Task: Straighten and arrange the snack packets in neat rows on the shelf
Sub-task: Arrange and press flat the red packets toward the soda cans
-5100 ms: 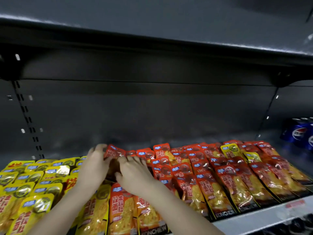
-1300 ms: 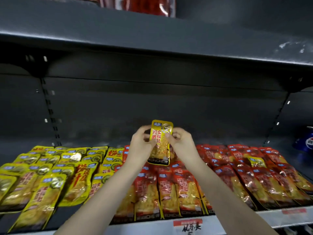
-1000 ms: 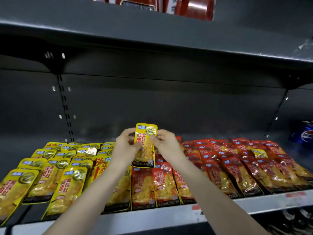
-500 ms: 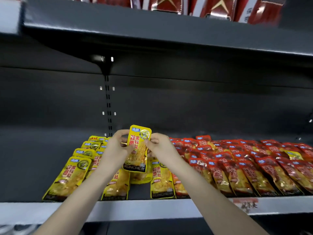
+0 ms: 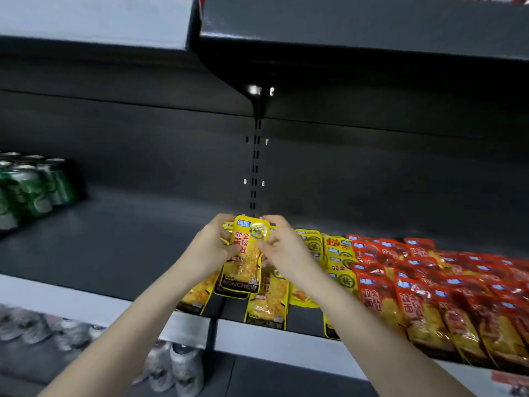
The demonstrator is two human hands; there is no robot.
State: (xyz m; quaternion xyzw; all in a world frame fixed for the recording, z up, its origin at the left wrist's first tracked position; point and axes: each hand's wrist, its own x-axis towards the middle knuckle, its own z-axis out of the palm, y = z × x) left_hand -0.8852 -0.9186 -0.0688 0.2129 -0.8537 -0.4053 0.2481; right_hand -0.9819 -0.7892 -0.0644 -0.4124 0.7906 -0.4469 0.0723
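Both hands hold a yellow snack packet [image 5: 246, 253] upright above the dark shelf [image 5: 114, 247]. My left hand [image 5: 210, 249] grips its left edge and my right hand [image 5: 282, 247] pinches its right edge near the top. More yellow packets [image 5: 335, 253] lie below and to the right of it, some askew near the shelf's front. Rows of red packets [image 5: 429, 287] fill the shelf further right.
Green cans [image 5: 31, 187] stand at the far left of the shelf. A wide bare stretch of shelf lies between them and the packets. The grey front rail [image 5: 274, 339] runs along the edge. An upper shelf [image 5: 343, 30] overhangs. Pale items [image 5: 171, 368] sit on the level below.
The view has swung left, so the packets now lie right of centre and green cans have come into sight. Both hands still hold the same yellow packet upright.
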